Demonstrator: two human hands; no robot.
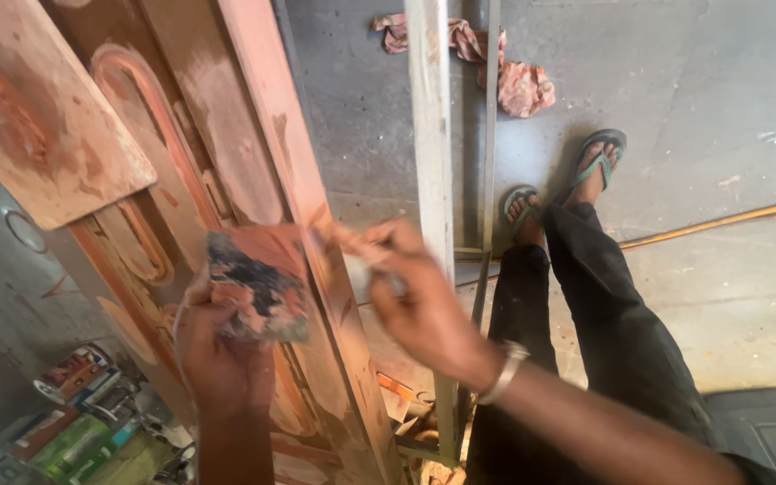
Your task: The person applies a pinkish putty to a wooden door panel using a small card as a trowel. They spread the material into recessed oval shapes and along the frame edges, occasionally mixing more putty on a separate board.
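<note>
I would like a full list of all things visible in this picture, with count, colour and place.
carved wooden door: one, reddish-brown, left and centre
flat board: one, reddish-brown, upper left, on the door
metal frame: one, grey, centre, upright
rags: a few, pink, on the floor, top
containers: several, green and mixed, lower left
smeared pad: one, brown and black, held in the left hand
right hand: holds a small blurred tool at the door edge
sandalled feet: two, green straps, on the grey floor

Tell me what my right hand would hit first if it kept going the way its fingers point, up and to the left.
Most likely the reddish wooden door. The right hand holds a small putty-smeared blade whose tip seems already at the door's edge strip, though blur hides whether it is actually touching.
</note>
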